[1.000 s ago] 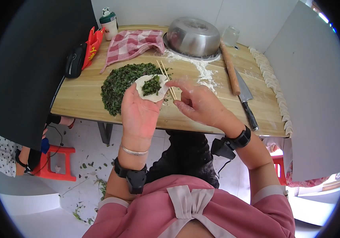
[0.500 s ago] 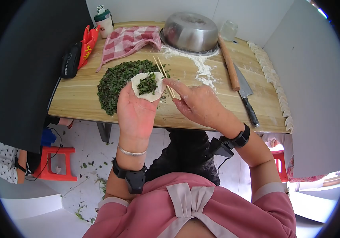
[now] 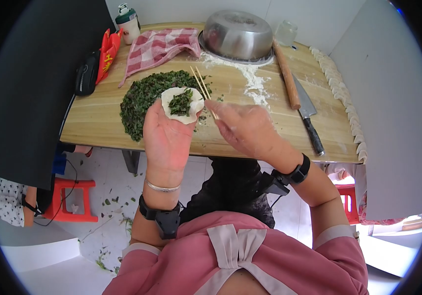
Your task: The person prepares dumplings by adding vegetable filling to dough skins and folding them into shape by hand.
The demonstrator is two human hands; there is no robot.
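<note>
On the raised fingers of my left hand [image 3: 167, 140], palm up, rests a round dumpling wrapper [image 3: 194, 104]. Chopped dark greens [image 3: 180, 103] are heaped in its middle, and its rim is uncovered. My right hand [image 3: 248, 125] is just to the right, its index fingertip at or very near the wrapper's edge; thumb and index stand apart, with the other fingers partly hidden. A pair of chopsticks [image 3: 198, 81] slants beside the wrapper, passing behind the right fingertip. Beyond and left of the wrapper spreads a big pile of chopped greens [image 3: 139, 101] on the wooden table [image 3: 93, 118].
A rolling pin [image 3: 287, 76] and knife [image 3: 311, 130] lie right. A row of folded dumplings [image 3: 341, 91] lines the right edge. Behind are an upturned metal bowl [image 3: 238, 37], flour [image 3: 255, 81], a checked cloth [image 3: 159, 46], a jar [image 3: 285, 34] and a bottle [image 3: 128, 24].
The view has shifted slightly. My left hand and the wrapper have moved a little left; the right index fingertip stays close to the wrapper's edge. The chopsticks look unmoved.
</note>
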